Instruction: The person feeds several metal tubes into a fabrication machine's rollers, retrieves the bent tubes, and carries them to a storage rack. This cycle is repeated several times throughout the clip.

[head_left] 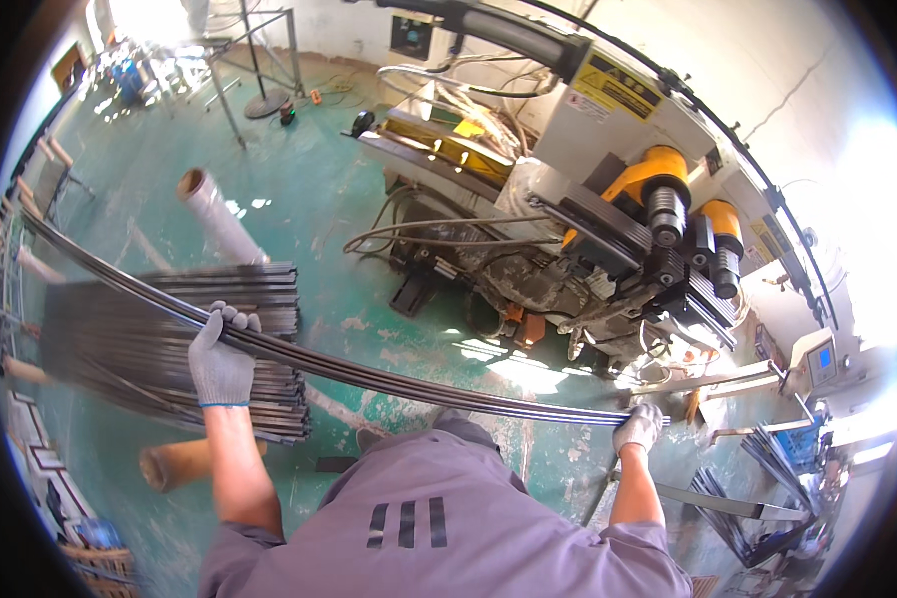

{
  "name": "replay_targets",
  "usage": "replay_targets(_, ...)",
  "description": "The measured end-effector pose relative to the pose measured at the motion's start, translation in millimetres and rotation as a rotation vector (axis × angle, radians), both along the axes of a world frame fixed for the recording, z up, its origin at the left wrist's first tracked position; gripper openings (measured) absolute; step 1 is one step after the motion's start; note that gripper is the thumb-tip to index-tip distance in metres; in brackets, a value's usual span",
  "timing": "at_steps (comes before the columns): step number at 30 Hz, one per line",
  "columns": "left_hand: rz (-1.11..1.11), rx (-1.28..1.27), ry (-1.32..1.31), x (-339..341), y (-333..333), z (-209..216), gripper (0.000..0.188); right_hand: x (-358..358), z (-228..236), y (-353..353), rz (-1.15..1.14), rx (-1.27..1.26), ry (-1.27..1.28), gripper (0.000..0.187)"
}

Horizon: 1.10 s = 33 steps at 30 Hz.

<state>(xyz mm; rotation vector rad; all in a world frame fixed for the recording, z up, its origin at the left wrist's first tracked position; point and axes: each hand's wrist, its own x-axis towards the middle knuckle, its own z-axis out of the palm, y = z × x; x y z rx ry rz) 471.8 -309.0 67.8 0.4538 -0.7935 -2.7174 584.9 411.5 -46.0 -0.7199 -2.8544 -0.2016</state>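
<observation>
A small bundle of long, thin dark metal tubes (419,390) stretches across in front of my body, from the far left to my right side. My left hand (223,367), in a pale knitted glove, wraps round the bundle left of its middle. Close to its right end, my gloved right hand (639,429) grips the same bundle. Beneath my left hand, a wide stack of similar dark metal tubes (169,344) lies low at the left; its right ends line up roughly evenly.
Cardboard rolls, one pale wrapped roll (214,209) and one brown roll (179,464), lie by the stack. Ahead stands a machine with yellow-capped cylinders (658,179) and loose cables. A digital scale display (820,362) is at the right, above more metal pieces (728,513) on the green floor.
</observation>
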Motion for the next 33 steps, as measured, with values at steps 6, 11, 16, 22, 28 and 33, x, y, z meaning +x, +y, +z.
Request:
replay_targets(6,-0.183,-0.081,0.009,-81,159,24,0.009,-41,-117,33,-0.169,-2.629,0.999,0.043)
replay_targets(11,-0.400,-0.033,-0.024,-129,290,37,0.021,-143,-39,-47,-0.289,-2.824,1.295,0.047)
replay_targets(16,-0.437,-0.131,0.086,-181,330,55,0.032,-159,63,-27,-0.199,-2.850,1.209,0.043)
replay_targets(22,-0.558,-0.172,0.144,-224,381,54,0.031,-211,84,-30,-0.488,-2.325,1.229,0.023)
replay_targets(28,-0.647,-0.229,0.199,-296,342,61,0.023,-238,60,-8,-0.597,-2.119,1.473,0.029)
replay_targets(33,-0.582,-0.044,0.241,-400,229,46,0.025,-269,59,12,-0.516,-1.994,1.652,0.024)
